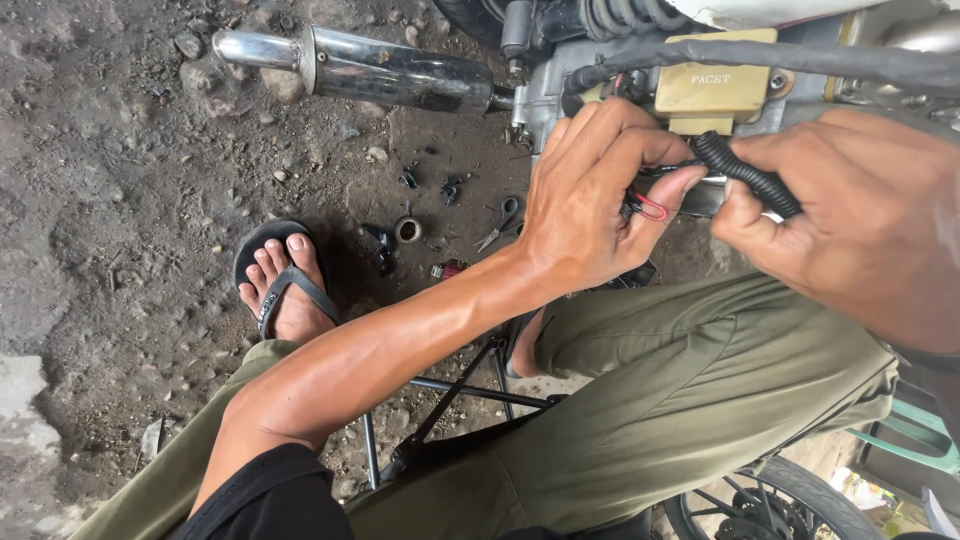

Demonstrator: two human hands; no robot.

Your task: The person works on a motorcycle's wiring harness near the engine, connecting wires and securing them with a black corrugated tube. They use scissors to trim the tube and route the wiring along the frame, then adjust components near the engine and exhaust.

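Note:
My left hand (595,195) pinches thin red and black wires (648,207) that come out of a black ribbed conduit (748,175). My right hand (860,215) grips that conduit from the right, thumb on top. Both hands work just below a motorcycle's engine area, where a tan box-shaped part (712,88) is mounted. A thick black hose (800,58) runs across above my hands.
A chrome exhaust pipe (360,65) lies at the top over dirt ground. Scissors (500,222), a small tape roll (407,229) and black bits lie on the ground. My sandalled foot (285,285) rests at left. I sit on a metal-framed stool (450,395). A wheel (770,500) shows at bottom right.

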